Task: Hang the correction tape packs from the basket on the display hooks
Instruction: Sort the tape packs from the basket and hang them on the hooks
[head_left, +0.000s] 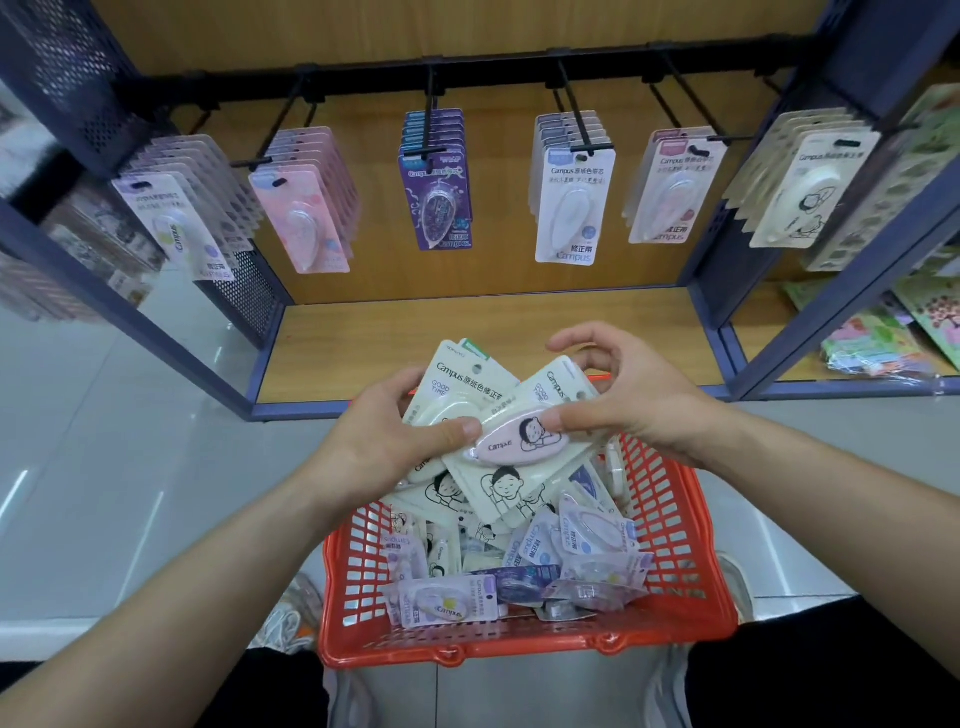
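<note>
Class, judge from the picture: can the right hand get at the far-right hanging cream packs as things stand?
Probably yes. Only open air lies between the right hand and the hanging cream packs, up and to its right, though it is pinching a pink-tape pack.

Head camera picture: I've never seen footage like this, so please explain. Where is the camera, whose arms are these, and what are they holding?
The camera sits on a person's head, looking forward and down, so the two bare arms are their own. The left hand holds a fan of cream correction tape packs. The right hand seems to pinch the front pack, which has a pink dispenser. Below stands a red basket with more packs. Ahead, display hooks carry hanging packs.
</note>
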